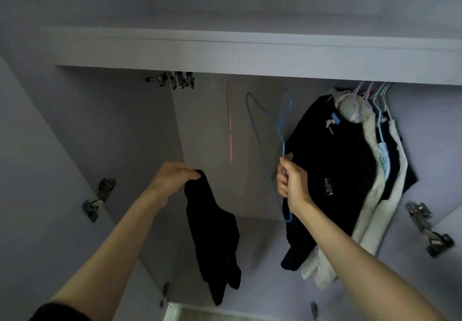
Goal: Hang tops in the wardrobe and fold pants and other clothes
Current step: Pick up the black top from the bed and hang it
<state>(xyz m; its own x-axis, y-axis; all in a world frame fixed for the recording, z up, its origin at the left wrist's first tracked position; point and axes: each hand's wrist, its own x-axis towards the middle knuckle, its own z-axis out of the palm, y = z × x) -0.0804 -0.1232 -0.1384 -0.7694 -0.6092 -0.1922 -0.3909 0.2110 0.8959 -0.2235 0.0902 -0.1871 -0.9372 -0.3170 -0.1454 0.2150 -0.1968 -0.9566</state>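
Hinges (98, 199) bolted on the open door at far left, more metal fittings (175, 80) under the shelf (225, 50). Left hand (172, 179) curled tight round the top of a plain black garment (212, 240), dangling limp inside the wardrobe. Pink hanger (230, 125) edge-on at the back. Right hand (292, 180) pinching a thin blue wire hanger (283, 143), just before hung clothes. Black top (332, 170) there with small pale print, too blurred to read; white and dark pieces (382, 170) behind.
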